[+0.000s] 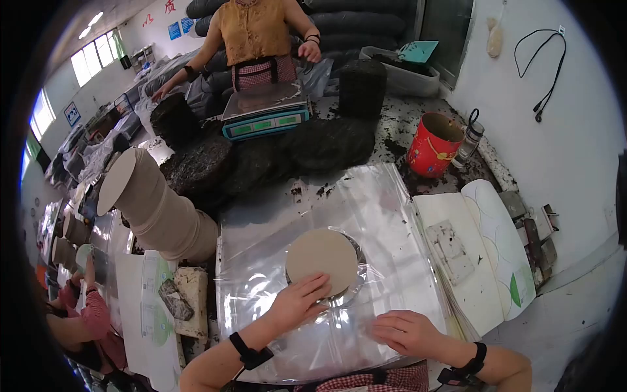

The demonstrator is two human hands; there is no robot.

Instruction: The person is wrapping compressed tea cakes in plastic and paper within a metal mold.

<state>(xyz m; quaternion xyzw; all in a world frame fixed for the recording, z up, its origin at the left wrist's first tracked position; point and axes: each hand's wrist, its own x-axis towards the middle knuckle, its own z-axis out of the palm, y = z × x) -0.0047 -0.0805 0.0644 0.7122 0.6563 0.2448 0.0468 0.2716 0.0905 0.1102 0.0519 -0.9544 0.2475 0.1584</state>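
A round greyish-brown cardboard disc (320,258) lies on a stack of clear plastic bags (255,225), with a dark round edge showing beneath it on the right. My left hand (300,302) rests flat on the disc's lower edge, its fingers stretched out. To the right, my right hand (405,332) lies on the plastic with the fingers extended and close together, apart from the disc. Both wrists wear black bands. A tall leaning stack of similar discs (160,209) stands on the left.
Behind the plastic are dark crumbly round cakes (326,144) and a digital scale (264,121). A red tin (434,145) and a bottle (469,140) stand at right, above printed bags (499,248). A co-worker (258,32) stands opposite; another person (98,320) is at left.
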